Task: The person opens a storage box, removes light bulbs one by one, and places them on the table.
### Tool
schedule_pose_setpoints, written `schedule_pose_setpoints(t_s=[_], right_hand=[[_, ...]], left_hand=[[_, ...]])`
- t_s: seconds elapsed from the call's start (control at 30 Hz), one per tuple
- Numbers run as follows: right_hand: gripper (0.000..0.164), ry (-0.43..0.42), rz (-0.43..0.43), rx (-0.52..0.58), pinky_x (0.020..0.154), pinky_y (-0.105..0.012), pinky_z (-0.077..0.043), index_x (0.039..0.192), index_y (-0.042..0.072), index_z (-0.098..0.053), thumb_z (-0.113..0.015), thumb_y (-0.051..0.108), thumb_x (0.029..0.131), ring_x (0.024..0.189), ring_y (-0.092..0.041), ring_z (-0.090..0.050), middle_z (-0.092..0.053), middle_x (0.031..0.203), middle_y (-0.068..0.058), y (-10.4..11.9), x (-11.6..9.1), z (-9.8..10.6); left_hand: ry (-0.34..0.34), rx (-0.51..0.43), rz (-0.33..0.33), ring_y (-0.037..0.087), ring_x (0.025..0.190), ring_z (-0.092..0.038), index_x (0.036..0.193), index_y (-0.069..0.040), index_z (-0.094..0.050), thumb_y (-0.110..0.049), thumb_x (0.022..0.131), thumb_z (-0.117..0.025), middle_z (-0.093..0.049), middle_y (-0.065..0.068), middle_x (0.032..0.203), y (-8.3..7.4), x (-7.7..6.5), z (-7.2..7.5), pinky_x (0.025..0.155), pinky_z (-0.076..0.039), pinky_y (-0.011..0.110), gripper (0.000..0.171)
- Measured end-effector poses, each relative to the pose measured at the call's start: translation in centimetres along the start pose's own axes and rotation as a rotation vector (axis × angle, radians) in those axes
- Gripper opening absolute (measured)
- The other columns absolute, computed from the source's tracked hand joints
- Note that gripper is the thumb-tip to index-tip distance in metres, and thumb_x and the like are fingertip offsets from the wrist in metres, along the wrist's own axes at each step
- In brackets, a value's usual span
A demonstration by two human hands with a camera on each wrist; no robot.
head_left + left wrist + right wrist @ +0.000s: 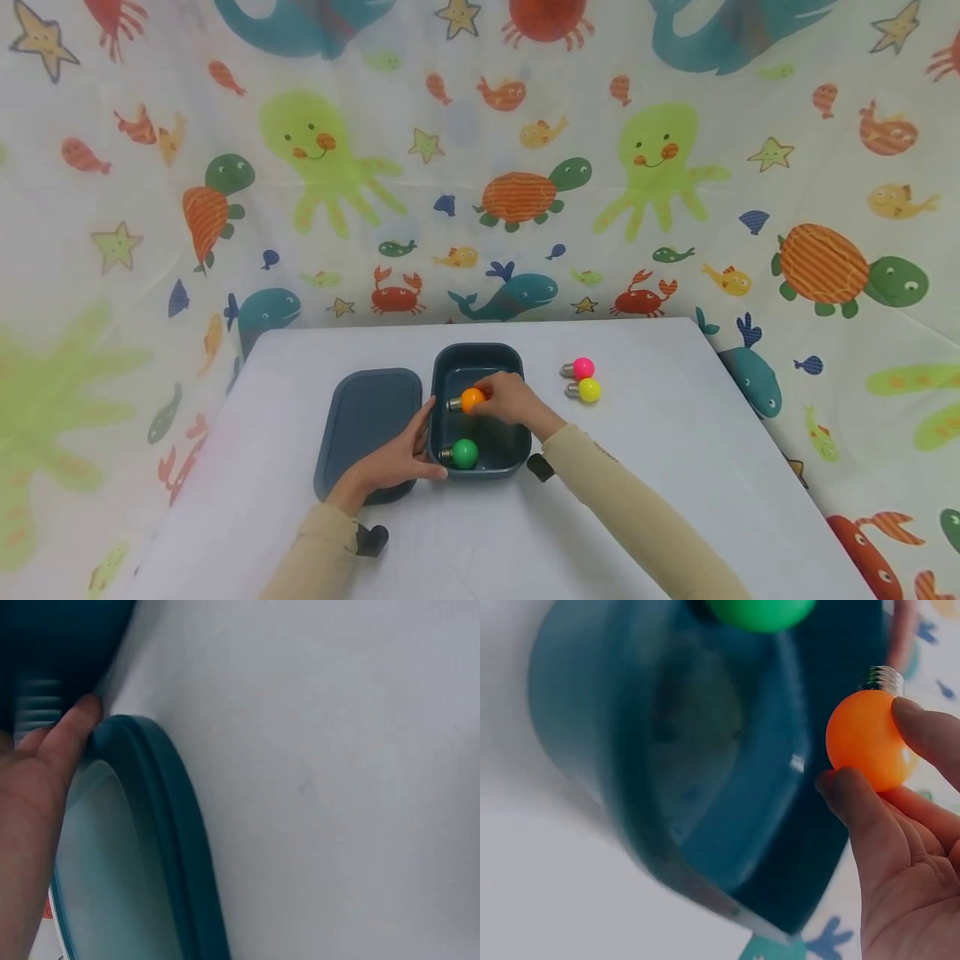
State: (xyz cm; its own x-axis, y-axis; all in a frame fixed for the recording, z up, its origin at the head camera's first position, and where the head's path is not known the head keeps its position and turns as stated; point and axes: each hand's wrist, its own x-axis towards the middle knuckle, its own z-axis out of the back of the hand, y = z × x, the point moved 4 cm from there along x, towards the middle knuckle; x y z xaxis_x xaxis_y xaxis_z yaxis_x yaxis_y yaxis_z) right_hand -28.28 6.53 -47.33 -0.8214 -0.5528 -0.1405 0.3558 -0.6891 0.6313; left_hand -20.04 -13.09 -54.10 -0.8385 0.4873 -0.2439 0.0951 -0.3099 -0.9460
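Observation:
A dark blue-green box [495, 465] stands on the white table. Inside, near its front left corner, lies a green light bulb [465, 453]. My right hand [513, 398] pinches an orange light bulb [472, 401] by its round globe, over the box; its metal screw base points left. In the right wrist view, thumb and fingertips press on the globe of that orange bulb [870, 742]. Against the box's left wall, my left hand [393, 458] rests with fingers extended and the thumb spread at the front corner. The left wrist view shows this hand [37, 776] beside the box.
Left of the box lies a matching flat lid [367, 425], partly beneath my left hand and wrist. A pink light bulb [582, 368] and a yellow light bulb [588, 390] lie on the table to the right. A sea-animal printed cloth [465, 125] hangs behind the table.

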Motion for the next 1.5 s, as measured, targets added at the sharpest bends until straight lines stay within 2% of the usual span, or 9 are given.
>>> schedule_pose_setpoints(t_s=[0.23, 0.53, 0.7, 0.83, 1.03, 1.17, 1.5], right_hand=[[0.042, -0.119, -0.108, 0.137, 0.086, -0.035, -0.055, 0.127, 0.005, -0.064, -0.073, 0.023, 0.09, 0.094, -0.023, -0.057, -0.065, 0.112, -0.008, -1.5, -1.7, 3.2], [0.047, -0.286, -0.145, 0.127, 0.092, -0.04, -0.054, 0.133, 0.005, -0.059, -0.071, 0.02, 0.091, 0.107, -0.029, -0.061, -0.064, 0.125, -0.012, -4.8, -4.0, 6.0], [0.048, -0.358, -0.137, 0.06, 0.094, -0.043, -0.053, 0.134, 0.002, -0.058, -0.072, 0.019, 0.091, 0.107, -0.031, -0.06, -0.064, 0.124, -0.015, -6.7, -5.5, 7.0], [0.047, -0.356, -0.159, 0.036, 0.094, -0.045, -0.052, 0.133, 0.003, -0.058, -0.072, 0.019, 0.09, 0.105, -0.031, -0.059, -0.065, 0.122, -0.015, -8.4, -6.7, 7.2], [0.048, -0.303, -0.172, 0.012, 0.093, -0.046, -0.052, 0.134, 0.004, -0.058, -0.071, 0.019, 0.091, 0.105, -0.032, -0.057, -0.065, 0.12, -0.015, -10.7, -8.0, 7.0], [0.05, -0.28, -0.177, -0.006, 0.093, -0.046, -0.052, 0.135, 0.001, -0.056, -0.071, 0.019, 0.091, 0.107, -0.033, -0.058, -0.064, 0.123, -0.017, -12.1, -8.6, 6.9], [0.051, -0.222, -0.225, 0.038, 0.095, -0.045, -0.051, 0.134, -0.003, -0.055, -0.071, 0.018, 0.09, 0.11, -0.033, -0.059, -0.062, 0.126, -0.02, -14.5, -10.0, 5.8]], left_hand=[[0.007, 0.009, -0.011, 0.026, 0.149, -0.009, 0.156, -0.031, 0.012, -0.018, 0.085, -0.078, 0.01, 0.005, 0.164, -0.3, 0.3, 0.1, 0.115, -0.024, 0.048, 0.115], [0.009, 0.017, -0.001, 0.027, 0.149, -0.005, 0.156, -0.029, 0.012, -0.017, 0.084, -0.078, 0.011, 0.006, 0.164, -0.4, 0.4, 0.4, 0.115, -0.024, 0.048, 0.116], [0.004, 0.016, -0.007, 0.026, 0.149, -0.005, 0.156, -0.03, 0.012, -0.016, 0.084, -0.078, 0.011, 0.005, 0.164, -0.5, 0.4, 0.5, 0.115, -0.024, 0.048, 0.116], [0.004, 0.024, -0.003, 0.025, 0.149, -0.004, 0.156, -0.031, 0.012, -0.016, 0.084, -0.078, 0.012, 0.004, 0.164, -0.4, 0.4, 0.5, 0.116, -0.024, 0.048, 0.116], [-0.005, 0.02, -0.002, 0.026, 0.149, -0.005, 0.156, -0.029, 0.012, -0.018, 0.084, -0.079, 0.012, 0.004, 0.164, -0.3, 0.3, 0.4, 0.115, -0.025, 0.048, 0.117], [-0.005, 0.016, 0.003, 0.027, 0.149, -0.005, 0.156, -0.029, 0.012, -0.019, 0.083, -0.079, 0.012, 0.005, 0.164, -0.2, 0.2, 0.2, 0.115, -0.025, 0.049, 0.118], [-0.01, 0.015, 0.004, 0.028, 0.149, -0.006, 0.156, -0.03, 0.012, -0.019, 0.083, -0.08, 0.012, 0.005, 0.164, -0.3, 0.0, 0.0, 0.115, -0.025, 0.049, 0.118]])
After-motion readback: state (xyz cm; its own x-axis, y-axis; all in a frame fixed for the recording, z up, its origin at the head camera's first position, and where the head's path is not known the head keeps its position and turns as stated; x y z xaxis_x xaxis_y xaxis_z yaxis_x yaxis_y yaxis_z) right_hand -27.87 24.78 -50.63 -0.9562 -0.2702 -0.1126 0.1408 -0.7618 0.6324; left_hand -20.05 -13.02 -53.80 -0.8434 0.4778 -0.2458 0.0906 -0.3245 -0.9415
